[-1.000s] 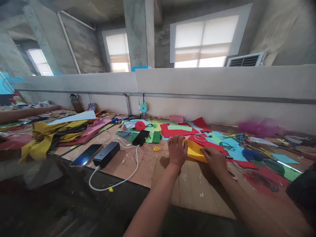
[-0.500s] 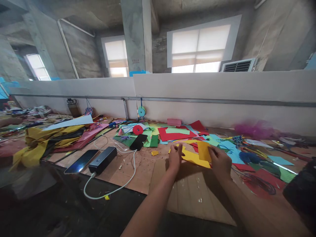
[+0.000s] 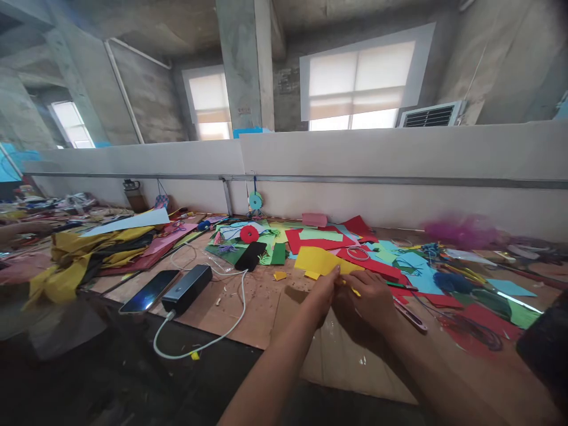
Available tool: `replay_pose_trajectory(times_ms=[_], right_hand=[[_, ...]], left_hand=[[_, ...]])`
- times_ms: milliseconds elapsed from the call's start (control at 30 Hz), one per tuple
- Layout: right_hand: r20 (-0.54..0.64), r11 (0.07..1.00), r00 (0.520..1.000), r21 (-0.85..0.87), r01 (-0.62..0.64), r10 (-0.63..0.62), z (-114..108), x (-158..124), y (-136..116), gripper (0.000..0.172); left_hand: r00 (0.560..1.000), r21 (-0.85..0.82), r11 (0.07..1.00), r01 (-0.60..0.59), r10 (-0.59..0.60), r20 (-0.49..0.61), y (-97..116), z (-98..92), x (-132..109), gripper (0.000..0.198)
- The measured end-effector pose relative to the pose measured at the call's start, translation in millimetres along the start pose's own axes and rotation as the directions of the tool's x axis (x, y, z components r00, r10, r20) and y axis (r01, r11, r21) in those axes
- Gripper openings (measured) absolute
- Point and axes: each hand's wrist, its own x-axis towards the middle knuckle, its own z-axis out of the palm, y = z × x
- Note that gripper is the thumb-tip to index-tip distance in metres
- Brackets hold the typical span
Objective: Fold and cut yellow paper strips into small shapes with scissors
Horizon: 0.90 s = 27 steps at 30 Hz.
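A yellow sheet of paper or felt (image 3: 317, 260) is held up above the cardboard. My left hand (image 3: 326, 293) pinches its lower edge near the middle. Close beside it, my right hand (image 3: 370, 296) is closed at the sheet's right part, with a bit of yellow showing at its fingers. The brown cardboard (image 3: 355, 364) lies under both hands. A small yellow scrap (image 3: 279, 276) rests to the left. Just right of my right hand lie a pink-handled cutter-like tool (image 3: 412, 316) and a thin green stick (image 3: 402, 286).
A phone (image 3: 148, 291) and a black power bank (image 3: 187, 288) with a white cable (image 3: 243, 299) lie at left. Red sheets (image 3: 306, 239), light-blue pieces (image 3: 421, 272) and a red disc (image 3: 249, 234) cover the back. A person's arm (image 3: 24, 229) shows at far left.
My hands have come together, the right one moving left toward the left one. The yellow sheet now stands more to the left, and the pink-handled tool and green stick have come into sight.
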Motion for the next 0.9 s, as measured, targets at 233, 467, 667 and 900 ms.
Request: replay_pose_trajectory(times_ms=[233,467,667,900], right_hand=[[-0.084,0.905,0.952,0.344,-0.251,0.295,-6,6,22,0.046],[0.156,0.657,0.882,0.613,-0.439,0.444,-3,6,33,0.046],[0.188,0.564,0.857,0.682,-0.466,0.48,-4,7,30,0.047],[0.141,0.567,0.859,0.697,-0.439,0.492,-2,4,39,0.04]], left_hand=[[0.998,-0.186,0.983,-0.006,-0.007,-0.07,14,-10.3,10,0.032],[1.0,-0.21,0.978,0.012,-0.016,-0.013,14,-11.3,6,0.038],[0.999,-0.204,0.979,0.0,0.009,0.047,4,-9.6,6,0.041],[0.999,-0.181,0.983,-0.009,0.001,-0.047,6,-13.7,9,0.036]])
